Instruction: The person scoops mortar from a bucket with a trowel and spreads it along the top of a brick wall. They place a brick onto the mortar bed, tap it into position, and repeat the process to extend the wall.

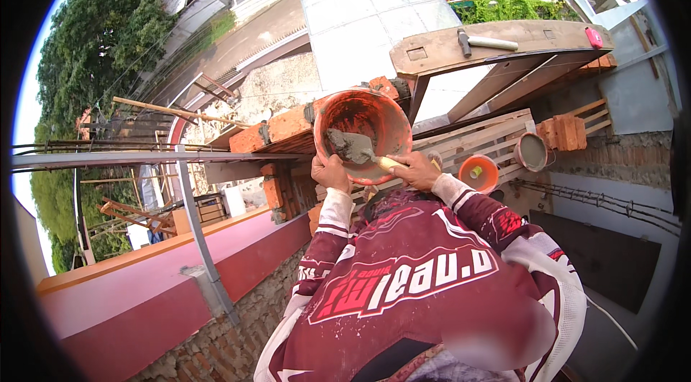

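Your left hand [332, 173] pinched the bucket [398, 117] at its near rim, your right hand [419, 172] gripped the trowel [389, 164], fingers curled, mortar [342, 143] riding inside the bucket's mouth!

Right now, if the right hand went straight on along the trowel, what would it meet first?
Likely the near rim of the orange bucket; the trowel in the right hand already reaches across it. Depth is unclear, so the hand might pass just above the rim.

At orange round plastic bucket [397, 126]: pale trowel handle [389, 163] part-hidden by right hand [422, 171]; below bucket, maroon-white jersey [414, 270] part-blurred.
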A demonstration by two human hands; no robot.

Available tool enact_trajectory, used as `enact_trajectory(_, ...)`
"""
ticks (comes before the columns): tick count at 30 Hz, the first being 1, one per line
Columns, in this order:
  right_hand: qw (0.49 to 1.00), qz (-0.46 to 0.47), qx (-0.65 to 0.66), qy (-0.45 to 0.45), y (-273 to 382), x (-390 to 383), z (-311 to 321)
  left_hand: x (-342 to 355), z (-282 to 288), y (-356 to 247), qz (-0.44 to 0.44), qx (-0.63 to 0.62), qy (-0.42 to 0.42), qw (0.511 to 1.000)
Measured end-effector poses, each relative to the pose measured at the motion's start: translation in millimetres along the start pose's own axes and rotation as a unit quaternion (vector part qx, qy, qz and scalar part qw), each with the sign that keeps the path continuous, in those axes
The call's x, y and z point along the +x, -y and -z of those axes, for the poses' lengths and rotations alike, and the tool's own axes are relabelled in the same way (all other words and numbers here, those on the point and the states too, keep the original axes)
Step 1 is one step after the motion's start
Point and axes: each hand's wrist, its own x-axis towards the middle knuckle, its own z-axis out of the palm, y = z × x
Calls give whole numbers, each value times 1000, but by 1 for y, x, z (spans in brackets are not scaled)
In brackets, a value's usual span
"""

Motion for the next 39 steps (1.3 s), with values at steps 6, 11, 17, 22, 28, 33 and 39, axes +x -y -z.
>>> enact_trajectory(6, 996, -29, 54, -69, -27, -1, 19, 6, 34, 38, 127, 45, -145, 980)
enact_trajectory(11, 985, -41, 58, -156, -64, 20, 34, -2, 95, 48, 155, 129, -186, 961)
enact_trajectory(17, 961, -92, 10, -261, -91, 58, 47, -14, 143, 49, 143, 119, -248, 951)
enact_trajectory(22, 936, -95, -78, -329, -101, 79, 46, -28, 158, 37, 131, 80, -266, 952)
enact_trajectory(28, 899, -201, -162, -353, -91, 142, 4, -34, 176, 31, 145, 119, -276, 943)
enact_trajectory(33, 873, -263, -199, -360, -73, 172, -5, -33, 198, 37, 154, 108, -283, 941)
enact_trajectory(39, 877, -217, -270, -332, -66, 161, -4, -37, 213, 43, 167, 88, -277, 942)
